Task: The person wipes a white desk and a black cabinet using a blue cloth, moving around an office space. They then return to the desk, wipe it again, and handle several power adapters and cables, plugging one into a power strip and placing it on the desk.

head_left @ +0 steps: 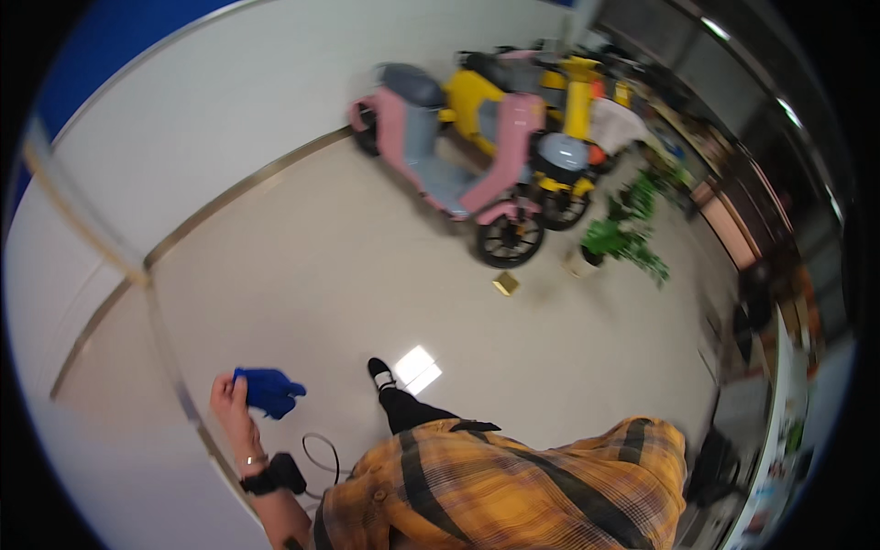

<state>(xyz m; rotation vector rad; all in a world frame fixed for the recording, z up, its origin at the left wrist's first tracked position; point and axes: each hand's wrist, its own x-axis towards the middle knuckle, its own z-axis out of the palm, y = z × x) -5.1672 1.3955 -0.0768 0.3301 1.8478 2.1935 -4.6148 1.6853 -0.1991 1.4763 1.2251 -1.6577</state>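
Note:
My left hand (232,402) is raised at the lower left, its fingers closed on a bunched blue cloth (270,393). The cloth hangs out to the right of my fingers, well above the tiled floor. On that wrist are a metal bracelet (253,460) and a black strapped device (278,474). My right hand is out of view; the plaid shirt (495,488) covers the lower right. One foot in a black shoe (379,372) is on the floor.
A pink electric scooter (447,158) and a yellow scooter (576,103) stand by the white wall (227,89). Near them are a potted plant (615,237) and a small gold-coloured block (506,284). A dark cable (333,447) loops beside me. Cluttered furniture (729,220) lines the right.

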